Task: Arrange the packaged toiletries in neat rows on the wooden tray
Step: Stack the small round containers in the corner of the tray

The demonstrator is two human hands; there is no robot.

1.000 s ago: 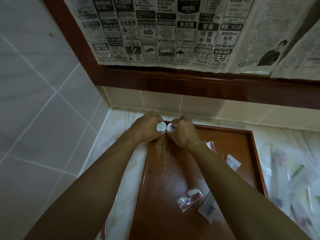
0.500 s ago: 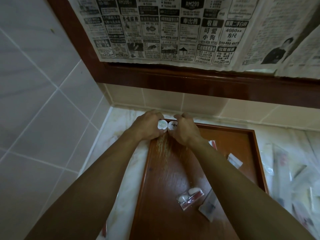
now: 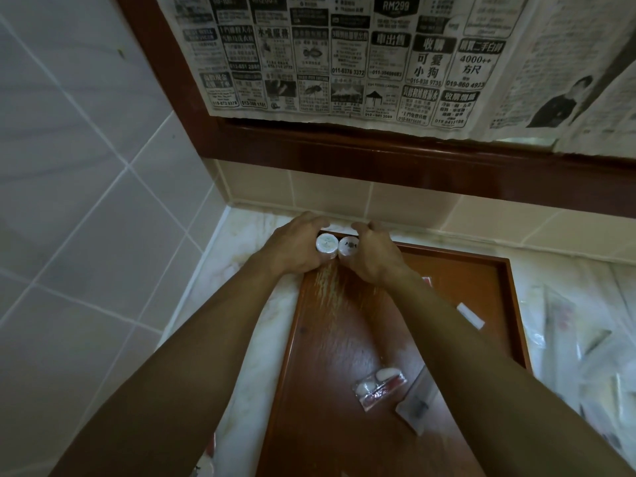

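Observation:
A reddish wooden tray [image 3: 509, 287] lies on the pale counter. At its far left corner stand two small round white containers side by side. My left hand [image 3: 296, 247] grips the left container [image 3: 326, 243], and my right hand [image 3: 373, 253] grips the right container [image 3: 347, 247]. The two containers touch each other. Nearer on the tray lies a clear packet with white and red contents [image 3: 378, 387], a flat sachet [image 3: 414, 406] beside it, and a small white sachet [image 3: 469, 315] partly under my right forearm.
Several more clear-wrapped toiletries [image 3: 578, 339] lie loose on the counter right of the tray. A tiled wall [image 3: 86, 166] closes the left side. Behind the tray is a tiled backsplash and a dark wooden frame [image 3: 378, 156] covered with newspaper [image 3: 361, 56].
Both hands stay at the tray's far left corner on the two containers. The containers have drawn slightly closer together and the camera has tilted a little.

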